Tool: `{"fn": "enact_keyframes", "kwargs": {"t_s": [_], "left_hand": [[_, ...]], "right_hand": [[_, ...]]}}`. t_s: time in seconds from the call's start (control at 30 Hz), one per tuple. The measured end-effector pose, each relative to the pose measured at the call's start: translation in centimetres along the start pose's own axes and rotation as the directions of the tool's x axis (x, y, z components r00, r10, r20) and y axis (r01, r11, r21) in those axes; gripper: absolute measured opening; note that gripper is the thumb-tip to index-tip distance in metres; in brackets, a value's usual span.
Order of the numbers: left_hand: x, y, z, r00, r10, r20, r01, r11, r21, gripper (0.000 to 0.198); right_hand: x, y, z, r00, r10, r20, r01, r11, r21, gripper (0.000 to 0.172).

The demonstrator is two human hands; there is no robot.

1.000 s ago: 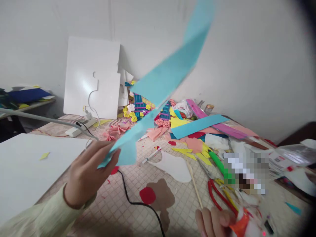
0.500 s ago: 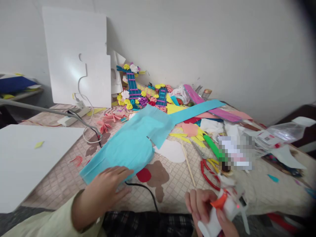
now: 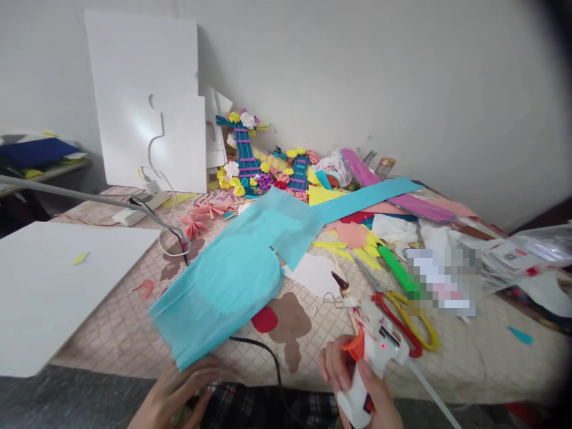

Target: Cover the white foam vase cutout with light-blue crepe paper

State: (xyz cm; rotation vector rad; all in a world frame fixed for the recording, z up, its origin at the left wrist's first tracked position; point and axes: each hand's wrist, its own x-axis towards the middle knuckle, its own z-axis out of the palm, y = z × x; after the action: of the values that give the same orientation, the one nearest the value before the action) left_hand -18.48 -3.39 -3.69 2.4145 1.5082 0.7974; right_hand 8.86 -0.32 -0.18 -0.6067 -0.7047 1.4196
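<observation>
My right hand (image 3: pixel 357 381) is wrapped round the handle of a white glue gun (image 3: pixel 375 342) with an orange trigger, its dark nozzle pointing up and left. A large light blue crepe paper piece (image 3: pixel 236 268) lies across the middle of the table. At its lower left corner, by the table's front edge, is my left hand (image 3: pixel 187 390), fingers partly spread and a little blurred. A red round piece (image 3: pixel 264 320) lies beside the blue paper, and a white paper shape (image 3: pixel 313 274) lies partly under it.
Red-handled scissors (image 3: pixel 397 322), yellow-handled scissors (image 3: pixel 424 325) and a green tool (image 3: pixel 397 268) lie on the right. A white board (image 3: pixel 58 292) covers the left side. Behind are paper flowers (image 3: pixel 236 179), a power strip (image 3: pixel 140 208) and cables. A black cord (image 3: pixel 268 348) crosses the front edge.
My left hand has moved down from the blue paper to its lower corner. My right hand has raised the glue gun and brought it left over the table. The view has shifted slightly.
</observation>
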Motion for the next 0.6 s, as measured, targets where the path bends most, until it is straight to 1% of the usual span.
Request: {"fn": "enact_keyframes", "kwargs": {"t_s": [0.03, 0.1, 0.13, 0.2, 0.27, 0.3, 0.33, 0.37, 0.4, 0.47, 0.5, 0.53, 0.57, 0.6], "left_hand": [[-0.2, -0.6, 0.2, 0.997, -0.016, -0.078, 0.021, 0.998, 0.060, 0.027], [0.0, -1.8, 0.3, 0.984, -0.012, -0.179, 0.040, 0.987, 0.152, 0.026], [0.5, -2.4, 0.3, 0.981, 0.009, -0.192, 0.028, 0.982, 0.188, 0.026], [2.0, -3.6, 0.2, 0.980, 0.073, -0.183, -0.025, 0.968, 0.251, 0.023], [3.7, -4.5, 0.0, 0.966, 0.179, -0.185, -0.111, 0.939, 0.324, 0.020], [4.4, -4.9, 0.0, 0.949, 0.231, -0.215, -0.139, 0.918, 0.373, 0.016], [4.8, -5.2, 0.0, 0.929, 0.264, -0.260, -0.136, 0.896, 0.423, 0.012], [5.1, -5.5, -0.1, 0.900, 0.281, -0.334, -0.102, 0.879, 0.466, 0.010], [5.1, -5.8, -0.1, 0.864, 0.285, -0.415, -0.052, 0.870, 0.490, 0.015], [4.7, -6.5, -0.5, 0.786, 0.269, -0.557, 0.039, 0.877, 0.479, 0.033], [4.5, -6.8, -0.8, 0.764, 0.259, -0.591, 0.057, 0.885, 0.462, 0.042], [4.4, -7.0, -1.2, 0.761, 0.253, -0.598, 0.059, 0.890, 0.452, 0.050], [4.5, -7.2, -1.7, 0.788, 0.249, -0.564, 0.047, 0.888, 0.458, 0.054], [4.8, -7.2, -2.3, 0.844, 0.235, -0.483, 0.024, 0.881, 0.472, 0.053]], "right_hand": [[0.1, 0.1, 0.0, 1.000, 0.003, 0.005, -0.003, 1.000, 0.009, 0.025], [0.2, 0.3, 0.1, 1.000, 0.016, 0.014, -0.016, 1.000, 0.026, 0.024], [0.2, 0.4, 0.2, 1.000, 0.023, 0.015, -0.023, 0.999, 0.036, 0.025], [0.2, 0.6, 0.4, 0.999, 0.036, 0.014, -0.037, 0.998, 0.044, 0.026], [0.1, 0.6, 0.7, 1.000, 0.026, 0.011, -0.026, 0.999, 0.039, 0.027], [0.1, 0.6, 0.7, 1.000, 0.016, 0.014, -0.017, 0.999, 0.034, 0.027], [0.0, 0.6, 0.7, 1.000, -0.002, 0.018, 0.002, 1.000, 0.029, 0.026], [0.0, 0.5, 0.7, 1.000, -0.023, 0.021, 0.022, 1.000, 0.020, 0.026], [0.0, 0.4, 0.5, 0.999, -0.038, 0.033, 0.038, 0.999, 0.009, 0.025], [-0.1, 0.2, 0.2, 0.997, -0.037, 0.065, 0.039, 0.999, -0.022, 0.025], [-0.2, 0.1, 0.0, 0.998, -0.031, 0.063, 0.033, 0.999, -0.029, 0.025], [-0.2, 0.1, -0.1, 0.999, -0.021, 0.049, 0.023, 0.999, -0.025, 0.026], [-0.2, 0.1, -0.1, 1.000, -0.012, 0.026, 0.013, 1.000, -0.012, 0.026], [-0.2, 0.1, -0.1, 1.000, -0.012, -0.002, 0.012, 1.000, 0.010, 0.025]]}}
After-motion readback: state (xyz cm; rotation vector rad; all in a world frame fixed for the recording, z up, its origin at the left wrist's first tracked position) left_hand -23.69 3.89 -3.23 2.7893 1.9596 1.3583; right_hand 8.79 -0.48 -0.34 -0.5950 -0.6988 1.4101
